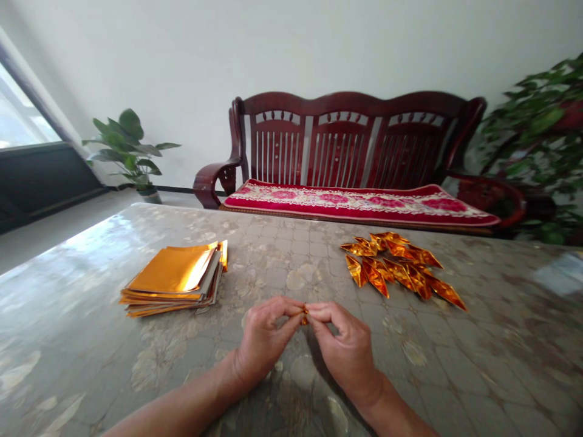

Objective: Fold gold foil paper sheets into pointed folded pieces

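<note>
My left hand and my right hand meet over the table, fingertips pinched together on a small piece of gold foil paper. Only a sliver of the foil shows between the fingers. A stack of flat gold foil sheets lies to the left of my hands. A pile of several folded gold foil pieces lies to the right, further back.
The table has a glossy patterned cover. Behind it stands a dark wooden bench with a red floral cushion. A potted plant is at the back left, leafy plants at the right, a window at the far left.
</note>
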A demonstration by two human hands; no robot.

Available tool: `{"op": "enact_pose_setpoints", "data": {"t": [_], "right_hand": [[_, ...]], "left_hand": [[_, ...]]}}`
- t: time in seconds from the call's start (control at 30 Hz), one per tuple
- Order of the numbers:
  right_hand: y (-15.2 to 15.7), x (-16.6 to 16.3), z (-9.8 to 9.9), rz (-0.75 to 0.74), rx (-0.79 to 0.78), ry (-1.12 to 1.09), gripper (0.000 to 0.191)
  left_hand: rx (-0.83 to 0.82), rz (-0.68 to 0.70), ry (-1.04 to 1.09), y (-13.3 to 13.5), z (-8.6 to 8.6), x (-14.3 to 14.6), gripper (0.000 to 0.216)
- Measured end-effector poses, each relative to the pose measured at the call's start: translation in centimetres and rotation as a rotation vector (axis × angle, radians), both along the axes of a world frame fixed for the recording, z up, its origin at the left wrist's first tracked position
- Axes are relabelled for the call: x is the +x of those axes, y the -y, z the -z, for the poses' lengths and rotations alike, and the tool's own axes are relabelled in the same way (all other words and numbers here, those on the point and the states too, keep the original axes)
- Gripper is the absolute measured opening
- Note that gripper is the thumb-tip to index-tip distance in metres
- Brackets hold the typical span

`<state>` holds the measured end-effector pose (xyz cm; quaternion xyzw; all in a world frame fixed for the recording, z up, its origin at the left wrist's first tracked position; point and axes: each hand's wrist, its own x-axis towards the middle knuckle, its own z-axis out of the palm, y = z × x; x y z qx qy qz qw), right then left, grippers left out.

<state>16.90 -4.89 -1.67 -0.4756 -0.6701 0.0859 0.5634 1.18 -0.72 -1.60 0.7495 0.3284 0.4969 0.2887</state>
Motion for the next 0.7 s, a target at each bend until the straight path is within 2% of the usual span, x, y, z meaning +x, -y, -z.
{"op": "enact_pose_setpoints", "data": {"t": [0.2, 0.4, 0.53, 0.7], "right_hand": [[-0.7, 1.4, 0.3, 0.018, -0.022, 0.014, 0.012], [-0.7, 2.9, 1.0, 0.087, -0.112, 0.141, 0.010], [-0.6, 2.8, 0.6, 0.056, -0.097, 0.241, 0.012], [-0.7, 2.8, -0.1, -0.020, -0.047, 0.337, 0.022]], "left_hand": [[-0.085, -0.068, 0.002, -1.5, 0.2, -0.2, 0.009], [-0.153, -0.120, -0.143, -1.8, 0.8, -0.4, 0.009], [-0.071, -0.100, -0.186, -1.7, 1.1, -0.6, 0.008], [0.100, 0.042, -0.316, -1.5, 0.5, -1.3, 0.016]]}}
